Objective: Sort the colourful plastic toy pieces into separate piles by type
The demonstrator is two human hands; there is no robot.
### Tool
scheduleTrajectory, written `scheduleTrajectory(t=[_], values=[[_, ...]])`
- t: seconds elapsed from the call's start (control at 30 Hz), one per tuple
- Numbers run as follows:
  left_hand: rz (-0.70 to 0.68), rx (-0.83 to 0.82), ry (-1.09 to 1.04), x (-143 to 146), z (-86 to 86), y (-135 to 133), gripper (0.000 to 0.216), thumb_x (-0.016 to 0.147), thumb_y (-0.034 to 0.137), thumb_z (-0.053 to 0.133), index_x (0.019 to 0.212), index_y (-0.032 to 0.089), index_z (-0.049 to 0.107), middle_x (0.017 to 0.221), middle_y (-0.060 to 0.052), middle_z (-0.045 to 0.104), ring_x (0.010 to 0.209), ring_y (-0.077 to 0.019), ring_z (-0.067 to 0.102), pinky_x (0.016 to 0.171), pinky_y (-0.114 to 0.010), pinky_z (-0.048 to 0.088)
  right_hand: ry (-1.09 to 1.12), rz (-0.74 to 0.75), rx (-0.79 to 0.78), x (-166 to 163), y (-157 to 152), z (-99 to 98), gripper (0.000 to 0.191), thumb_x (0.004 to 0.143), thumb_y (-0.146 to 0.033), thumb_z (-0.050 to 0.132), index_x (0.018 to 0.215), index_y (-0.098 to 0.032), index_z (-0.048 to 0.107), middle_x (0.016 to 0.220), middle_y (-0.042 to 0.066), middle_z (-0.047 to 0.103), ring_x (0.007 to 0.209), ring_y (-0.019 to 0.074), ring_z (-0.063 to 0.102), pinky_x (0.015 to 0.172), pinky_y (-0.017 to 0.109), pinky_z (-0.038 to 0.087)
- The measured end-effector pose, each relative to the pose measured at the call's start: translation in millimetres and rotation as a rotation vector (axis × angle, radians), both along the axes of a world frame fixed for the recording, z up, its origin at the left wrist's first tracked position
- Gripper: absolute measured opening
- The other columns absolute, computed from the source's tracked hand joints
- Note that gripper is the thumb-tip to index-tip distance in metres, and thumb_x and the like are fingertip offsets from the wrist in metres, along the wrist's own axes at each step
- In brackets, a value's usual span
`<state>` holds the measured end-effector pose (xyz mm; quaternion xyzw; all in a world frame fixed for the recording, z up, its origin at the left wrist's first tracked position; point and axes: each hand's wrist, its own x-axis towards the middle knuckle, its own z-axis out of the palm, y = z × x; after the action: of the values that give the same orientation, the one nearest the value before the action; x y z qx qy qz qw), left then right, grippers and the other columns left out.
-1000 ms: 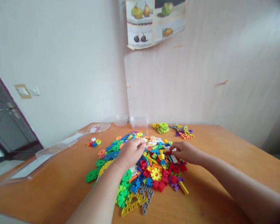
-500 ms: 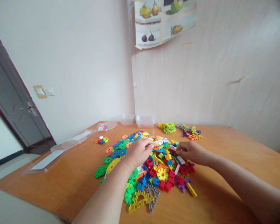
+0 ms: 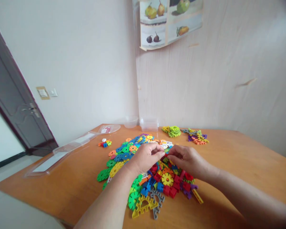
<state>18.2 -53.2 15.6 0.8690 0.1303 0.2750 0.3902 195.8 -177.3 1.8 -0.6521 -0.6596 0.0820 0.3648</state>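
Over the middle of a heap of colourful plastic building pieces, my left hand (image 3: pixel 149 159) and my right hand (image 3: pixel 189 160) face each other with fingertips almost meeting. Both hands are closed in a pinch, and what sits between the fingers is too small and covered to make out. A bit of red shows between the fingertips. Just below them lie a yellow notched disc (image 3: pixel 167 179), red blocks (image 3: pixel 173 192) and blue blocks (image 3: pixel 160 187). Green discs (image 3: pixel 104 175) and a yellow disc (image 3: pixel 116 169) lie left of my left hand.
A yellow arched piece (image 3: pixel 143 208) and a grey one (image 3: pixel 158 203) lie at the heap's near edge. Behind stand clear plastic containers (image 3: pixel 149 124), with lime-green linked pieces (image 3: pixel 173 131) beside them. A small colourful cluster (image 3: pixel 105 143) and clear lids (image 3: pixel 46 167) lie left.
My right hand has moved left and come close to my left hand, while my left hand has shifted slightly right. The view has shifted a little.
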Motion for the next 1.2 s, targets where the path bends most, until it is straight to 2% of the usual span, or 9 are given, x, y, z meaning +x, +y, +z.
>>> scheduleTrajectory(t=[0.1,0.27,0.33,0.43,0.6,0.83,1.0,1.2], values=[[0.103,-0.052,-0.04,-2.7,1.7,9.9,0.017,0.085,0.032,0.061,0.088,0.018,0.069,0.079,-0.001,0.07,0.071,-0.0132,0.062,0.067,-0.025,0.048,0.073,-0.074,0.032,4.6,2.2,-4.6,0.029,0.089,-0.048,0.055,0.095,-0.021,0.064,0.069,0.001,0.062,0.061,0.0135,0.052,0.052,0.024,0.039],[0.42,-0.092,-0.225,-13.4,0.1,40.9,0.02,0.082,0.036,0.062,0.086,0.017,0.066,0.08,-0.002,0.07,0.076,-0.0152,0.064,0.071,-0.026,0.049,0.162,-0.408,0.246,48.1,7.0,-23.9,0.037,0.091,-0.053,0.046,0.091,-0.02,0.061,0.069,0.003,0.06,0.067,0.0175,0.056,0.06,0.027,0.043],[0.547,-0.081,-0.278,-18.6,-1.8,53.2,0.019,0.08,0.036,0.062,0.083,0.017,0.067,0.079,-0.002,0.069,0.076,-0.0161,0.064,0.071,-0.026,0.049,0.081,-0.535,0.239,67.6,7.9,-34.2,0.036,0.09,-0.054,0.047,0.092,-0.021,0.063,0.068,0.002,0.06,0.066,0.0182,0.056,0.061,0.028,0.042],[0.697,-0.099,-0.349,-25.7,-5.6,69.1,0.02,0.077,0.034,0.063,0.084,0.017,0.068,0.08,-0.003,0.07,0.077,-0.0173,0.065,0.072,-0.027,0.049,0.017,-0.624,0.155,85.8,8.5,-46.3,0.036,0.091,-0.055,0.046,0.093,-0.024,0.064,0.069,0.001,0.063,0.067,0.0191,0.059,0.061,0.028,0.04],[0.87,-0.149,-0.431,-35.9,-11.8,85.9,0.026,0.072,0.035,0.064,0.09,0.017,0.07,0.087,-0.004,0.072,0.081,-0.018,0.066,0.077,-0.028,0.05,-0.047,-0.609,0.086,89.4,12.0,-51.9,0.037,0.092,-0.054,0.042,0.094,-0.025,0.065,0.071,0.002,0.066,0.067,0.0191,0.06,0.06,0.028,0.037],[1.087,-0.209,-0.436,-57.6,-12.9,106.3,0.034,0.073,0.035,0.055,0.096,0.015,0.07,0.084,-0.005,0.072,0.073,-0.0177,0.065,0.066,-0.028,0.051,-0.119,-0.579,0.058,90.6,16.1,-53.0,0.034,0.092,-0.051,0.041,0.086,-0.025,0.062,0.073,0.003,0.067,0.066,0.0182,0.059,0.056,0.026,0.033],[1.258,-0.172,-0.316,-95.6,-23.8,124.9,0.026,0.071,0.035,0.056,0.084,0.017,0.07,0.078,-0.005,0.072,0.073,-0.021,0.066,0.064,-0.029,0.049,-0.132,-0.557,0.03,88.2,17.5,-52.3,0.034,0.092,-0.05,0.039,0.079,-0.025,0.059,0.07,0.002,0.064,0.064,0.0179,0.058,0.055,0.026,0.032],[1.413,-0.116,-0.106,-143.9,-49.0,133.4,0.027,0.075,0.042,0.057,0.086,0.022,0.071,0.079,-0.006,0.073,0.074,-0.0259,0.066,0.065,-0.033,0.047,-0.116,-0.544,0.01,91.6,19.2,-54.4,0.032,0.09,-0.049,0.043,0.078,-0.025,0.06,0.07,0.002,0.064,0.062,0.0175,0.057,0.054,0.027,0.032]])
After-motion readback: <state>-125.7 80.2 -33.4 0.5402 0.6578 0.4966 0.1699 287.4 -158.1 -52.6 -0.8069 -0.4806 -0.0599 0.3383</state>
